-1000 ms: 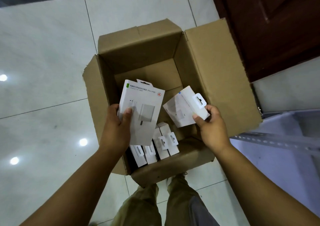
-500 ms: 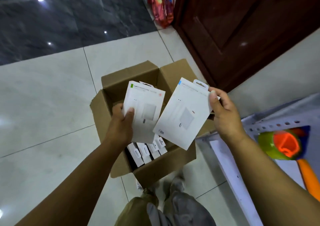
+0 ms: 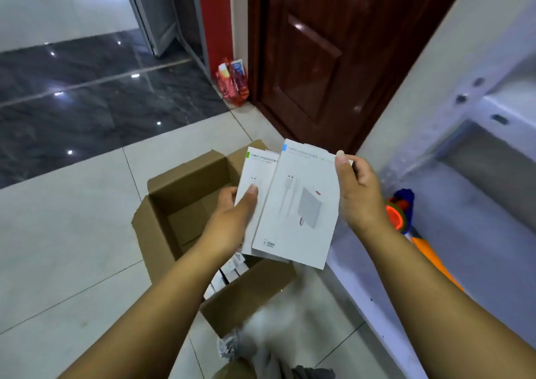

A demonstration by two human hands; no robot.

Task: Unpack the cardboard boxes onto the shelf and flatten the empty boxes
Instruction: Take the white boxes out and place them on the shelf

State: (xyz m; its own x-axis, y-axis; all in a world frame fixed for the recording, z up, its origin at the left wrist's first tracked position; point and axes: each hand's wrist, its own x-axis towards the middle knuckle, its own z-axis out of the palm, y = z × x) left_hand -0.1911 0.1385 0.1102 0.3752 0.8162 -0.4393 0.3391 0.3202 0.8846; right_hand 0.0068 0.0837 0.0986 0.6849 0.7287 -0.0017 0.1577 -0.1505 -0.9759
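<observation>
Two flat white charger packs are up out of the open brown cardboard box (image 3: 185, 204), one in each hand. The left hand (image 3: 232, 222) grips the green-tabbed white pack (image 3: 258, 172) by its lower left edge, thumb pressed across the face. The right hand (image 3: 355, 196) pinches the blue-tabbed white pack (image 3: 298, 207) at its upper right corner, thumb in front and fingers curled behind. This pack overlaps the green-tabbed one and hides most of it.

Both look like thin, stiff card cartons, light enough to judge by how little grip each takes. Their smooth faces may slide against each other where they overlap, so a hold along a long edge, with fingers well behind the panel, seems safer than a corner pinch. The corners would likely crease if knocked against the shelf frame.

Each pack is a pale rectangle with a small coloured tab at its top left corner and grey lettering too blurred to read. The blue-tabbed face shows a faint cable and a square plug.

Both packs hang above the box's right side, near the pale grey metal shelf (image 3: 464, 152) at the right. More small white packs (image 3: 229, 271) remain in the box bottom.
</observation>
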